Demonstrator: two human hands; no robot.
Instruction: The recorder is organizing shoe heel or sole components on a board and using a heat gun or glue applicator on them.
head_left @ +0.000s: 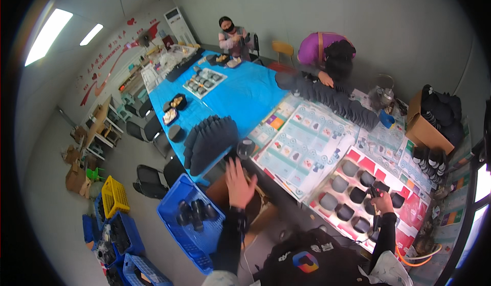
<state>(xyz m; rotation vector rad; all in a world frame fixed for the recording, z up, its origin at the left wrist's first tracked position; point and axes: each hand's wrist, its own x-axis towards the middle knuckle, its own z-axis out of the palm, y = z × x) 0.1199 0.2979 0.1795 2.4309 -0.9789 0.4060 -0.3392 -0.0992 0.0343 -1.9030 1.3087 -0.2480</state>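
My left hand (pixel 239 184) is raised near the table's front edge, palm down with its fingers spread, and holds nothing. Just beyond its fingertips sits a dark, glossy rounded piece (pixel 245 148). My right hand (pixel 382 203) is closed round a black handheld tool (pixel 377 189), whose exact kind I cannot make out. It hovers over a red and white printed board (pixel 411 217) bearing several dark cup-shaped pieces (pixel 345 212). Some of them look grey on top, others black.
A blue basket (pixel 176 196) with black parts stands beside my left arm. Stacked dark pieces (pixel 209 140) rest on the blue-covered table (pixel 245 91). Across from me a person in purple (pixel 312 48) bends over a long row of black pieces (pixel 332 99). A full cardboard box (pixel 427 127) stands right.
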